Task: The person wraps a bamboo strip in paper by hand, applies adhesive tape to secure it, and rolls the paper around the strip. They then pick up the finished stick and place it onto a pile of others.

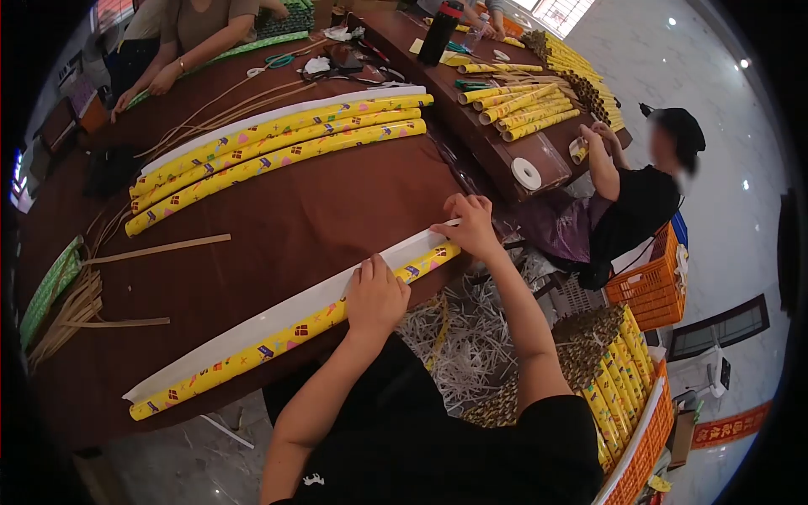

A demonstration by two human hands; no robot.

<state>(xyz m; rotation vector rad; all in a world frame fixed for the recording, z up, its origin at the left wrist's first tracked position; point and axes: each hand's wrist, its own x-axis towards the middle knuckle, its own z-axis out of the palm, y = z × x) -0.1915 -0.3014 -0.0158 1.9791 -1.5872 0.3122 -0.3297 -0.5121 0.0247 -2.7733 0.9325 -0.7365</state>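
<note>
A long yellow patterned roll [244, 362] lies along the near edge of the brown table, with a white strip of its sheet [252, 328] showing along the far side. My left hand [376, 295] rests over the roll right of its middle, fingers bent and pressed together on it. At the roll's right end, my right hand [471, 223] pinches the white edge of the sheet between thumb and fingers. Beyond them lie three similar yellow rolls [278, 160] side by side, the farthest with a white edge showing.
Brown strips [84, 311] and a green roll [50, 290] lie at the left. A second table [505, 160] holds short yellow rolls, a tape roll [526, 173] and a black bottle [439, 34]. A co-worker [631, 202] sits at right; shredded paper and orange crates [652, 290] stand below.
</note>
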